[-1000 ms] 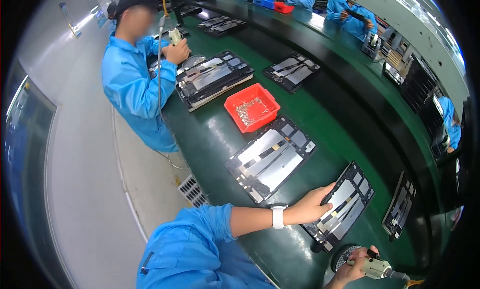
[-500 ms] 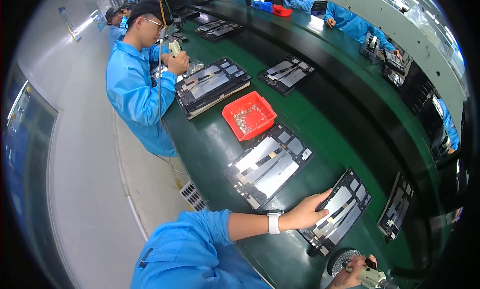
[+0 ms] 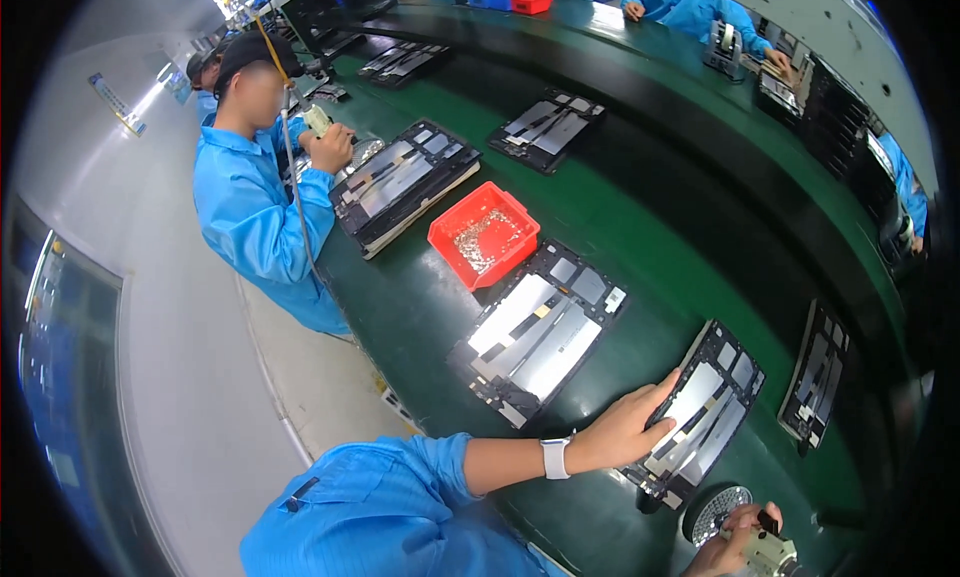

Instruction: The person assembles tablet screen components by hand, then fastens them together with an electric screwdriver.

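My left hand [image 3: 630, 429], with a white watch at the wrist, grips the long left edge of an opened tablet [image 3: 712, 402]. Its thumb lies over the inside, where silver battery plates and dark flat cables show. Near the lower right, my right hand [image 3: 728, 549] is wrapped round a beige electric screwdriver [image 3: 768, 553]. The screwdriver's tip cannot be made out. Beside that hand is a round dish with a dimpled metallic surface [image 3: 712, 517]. Left of the held tablet, another opened tablet [image 3: 545, 335] lies flat on the green bench.
A red bin [image 3: 440, 239] with small metal parts stands beyond the flat tablet. More opened tablets lie at the far right [image 3: 817, 377] and farther back [image 3: 550, 127]. Left of the bin is a tablet stack [image 3: 405, 187], where a person in blue [image 3: 262, 207] holds a similar tool.
The view has shifted and tilted a little, moving the whole scene within the picture. Both hands keep their holds on the tablet and the screwdriver.
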A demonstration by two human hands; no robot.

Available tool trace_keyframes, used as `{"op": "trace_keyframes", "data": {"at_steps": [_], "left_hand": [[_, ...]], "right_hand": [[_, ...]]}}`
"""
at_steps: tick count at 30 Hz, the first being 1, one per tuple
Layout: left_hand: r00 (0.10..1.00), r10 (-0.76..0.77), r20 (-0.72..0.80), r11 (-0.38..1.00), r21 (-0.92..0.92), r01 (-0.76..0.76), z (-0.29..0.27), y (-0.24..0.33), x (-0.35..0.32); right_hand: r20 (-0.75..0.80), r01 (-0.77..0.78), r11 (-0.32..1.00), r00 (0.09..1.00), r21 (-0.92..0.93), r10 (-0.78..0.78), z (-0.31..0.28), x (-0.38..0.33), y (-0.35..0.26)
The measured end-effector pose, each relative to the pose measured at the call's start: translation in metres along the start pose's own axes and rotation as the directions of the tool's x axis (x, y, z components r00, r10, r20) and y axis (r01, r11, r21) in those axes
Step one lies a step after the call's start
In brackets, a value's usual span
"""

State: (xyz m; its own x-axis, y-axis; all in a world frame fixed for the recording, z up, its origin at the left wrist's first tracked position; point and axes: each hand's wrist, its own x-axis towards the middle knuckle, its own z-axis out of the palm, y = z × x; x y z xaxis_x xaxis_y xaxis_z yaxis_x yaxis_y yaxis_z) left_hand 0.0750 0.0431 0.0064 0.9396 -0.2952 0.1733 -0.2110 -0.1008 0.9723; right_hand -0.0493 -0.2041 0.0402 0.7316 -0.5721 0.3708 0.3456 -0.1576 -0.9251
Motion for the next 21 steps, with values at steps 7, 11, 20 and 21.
{"op": "trace_keyframes", "data": {"at_steps": [7, 11, 20, 21], "left_hand": [[0.999, 0.025, -0.02, 1.0, 0.009, -0.025, -0.005, 0.002, 0.0], [0.999, 0.029, -0.014, 0.999, 0.027, -0.028, -0.005, 0.001, -0.004], [0.998, 0.063, 0.017, 0.967, 0.245, -0.065, 0.006, -0.019, 0.006], [0.998, 0.06, -0.009, 0.987, 0.153, -0.057, -0.002, -0.024, 0.006]], "right_hand": [[0.093, 0.014, 1.0, 0.996, -0.018, -0.012, 0.017, 0.007, -0.005], [0.203, -0.025, 0.999, 0.979, 0.035, 0.017, 0.022, 0.011, -0.013], [-0.038, 0.145, 0.988, 0.988, -0.059, -0.147, 0.026, 0.027, -0.037], [-0.044, 0.139, 0.99, 0.989, 0.031, -0.138, 0.035, 0.036, -0.033]]}}
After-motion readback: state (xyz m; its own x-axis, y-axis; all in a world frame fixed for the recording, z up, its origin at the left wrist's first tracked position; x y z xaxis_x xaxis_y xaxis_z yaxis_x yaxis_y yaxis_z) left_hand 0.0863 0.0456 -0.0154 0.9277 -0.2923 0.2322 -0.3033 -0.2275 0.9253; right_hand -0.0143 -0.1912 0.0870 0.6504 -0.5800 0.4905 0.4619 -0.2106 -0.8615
